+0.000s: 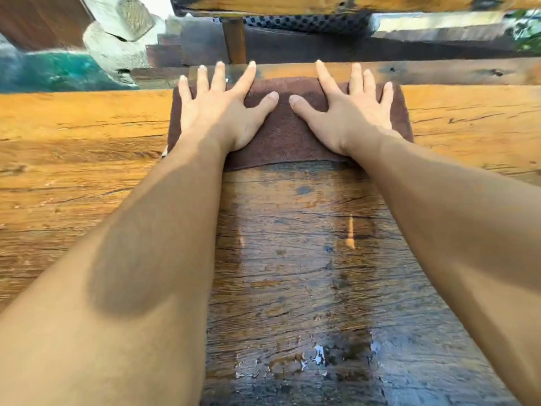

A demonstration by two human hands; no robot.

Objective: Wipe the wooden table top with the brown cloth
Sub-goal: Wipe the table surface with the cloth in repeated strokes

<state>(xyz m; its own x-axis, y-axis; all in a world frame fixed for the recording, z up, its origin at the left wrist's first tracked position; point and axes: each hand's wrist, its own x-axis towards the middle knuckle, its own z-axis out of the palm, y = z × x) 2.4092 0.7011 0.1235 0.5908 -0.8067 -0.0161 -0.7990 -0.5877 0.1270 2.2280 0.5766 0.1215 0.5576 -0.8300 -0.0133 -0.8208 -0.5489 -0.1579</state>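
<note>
Under your two flat palms, the brown cloth [288, 133] is lying at the far edge of the worktop [73, 148]. Your left hand [222, 112] is pressing its left half, fingers splayed wide, gripping nothing; your right hand [348, 115] is doing likewise on the right half. It is looking soft, limp and damp, so you are steering it best by palm pressure, not pinching. Behind your hands a dark wet streak [307, 259] is showing.

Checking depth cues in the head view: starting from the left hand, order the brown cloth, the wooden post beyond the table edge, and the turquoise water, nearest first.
1. brown cloth, directly under the left hand, touching it.
2. wooden post, just beyond the table's far edge, ahead of the fingers.
3. turquoise water, far off to the left, past the table.
</note>
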